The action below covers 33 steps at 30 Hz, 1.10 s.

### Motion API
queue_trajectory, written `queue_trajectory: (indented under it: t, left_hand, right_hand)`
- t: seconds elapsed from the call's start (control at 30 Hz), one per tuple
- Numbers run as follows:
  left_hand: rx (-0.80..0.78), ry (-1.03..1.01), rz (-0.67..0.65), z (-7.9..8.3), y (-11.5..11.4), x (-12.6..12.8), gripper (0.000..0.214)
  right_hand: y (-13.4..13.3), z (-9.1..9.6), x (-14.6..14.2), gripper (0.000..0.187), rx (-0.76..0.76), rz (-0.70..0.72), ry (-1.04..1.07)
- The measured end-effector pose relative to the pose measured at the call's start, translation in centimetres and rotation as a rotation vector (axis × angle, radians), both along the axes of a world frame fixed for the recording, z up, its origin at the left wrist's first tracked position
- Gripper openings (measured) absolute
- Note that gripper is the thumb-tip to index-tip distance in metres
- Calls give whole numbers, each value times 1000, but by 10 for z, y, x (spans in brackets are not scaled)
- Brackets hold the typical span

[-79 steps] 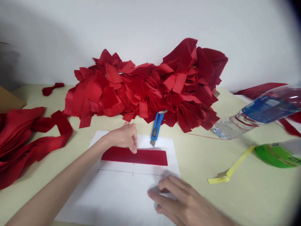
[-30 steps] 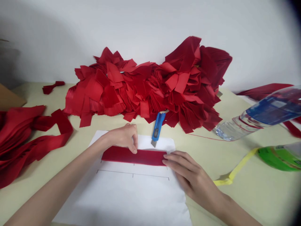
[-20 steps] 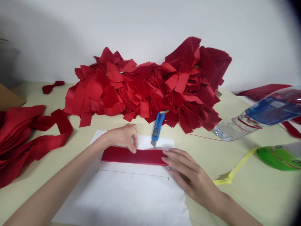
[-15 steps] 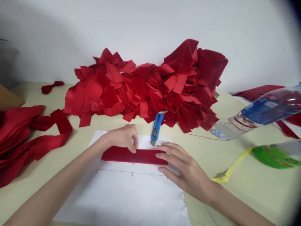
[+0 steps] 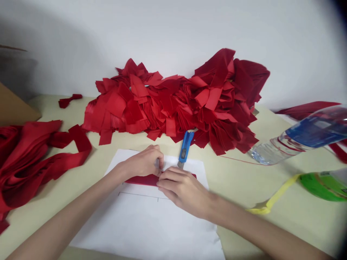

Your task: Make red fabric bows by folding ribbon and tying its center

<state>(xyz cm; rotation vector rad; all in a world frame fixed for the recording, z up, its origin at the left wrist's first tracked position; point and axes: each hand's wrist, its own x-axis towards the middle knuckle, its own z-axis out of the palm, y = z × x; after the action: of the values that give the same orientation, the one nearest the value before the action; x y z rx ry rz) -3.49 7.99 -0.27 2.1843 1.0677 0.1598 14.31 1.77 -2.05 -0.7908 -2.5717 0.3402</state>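
Note:
A folded strip of dark red ribbon [image 5: 141, 180] lies across a sheet of white paper [image 5: 141, 225] marked with thin ruled lines. My left hand [image 5: 147, 161] is closed, thumb and fingers pinching at the strip's upper edge near its middle. Right beside those fingertips, my right hand [image 5: 182, 186] has its fingers bent together on the strip, covering part of it; the exact hold is partly hidden. Behind my right hand, a blue utility knife [image 5: 186, 146] lies with its blade pointing toward the strip.
A large heap of cut red ribbon pieces [image 5: 162, 104] stands against the wall. Long red ribbon [image 5: 35, 155] lies loose at left. To the right are a tilted clear bottle [image 5: 282, 146], a green-labelled object [image 5: 322, 186] and a yellow strip [image 5: 282, 193].
My right hand has moved left along the strip from its right end to the middle, its fingers drawing together beside my left hand. The whole view has shifted slightly.

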Motion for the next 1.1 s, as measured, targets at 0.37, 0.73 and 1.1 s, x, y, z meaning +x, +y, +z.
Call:
queue_trajectory:
  t: [0.37, 0.73, 1.1]
  left_hand:
    - [-115, 86, -9, 29, -22, -52, 11]
    - [-137, -43, 36, 7, -18, -71, 19]
    - [58, -20, 139, 3, -19, -76, 14]
  right_hand:
    - [2, -8, 3, 18, -49, 20, 35]
    - [1, -8, 1, 18, -31, 13, 77]
    - [0, -10, -3, 20, 20, -16, 52]
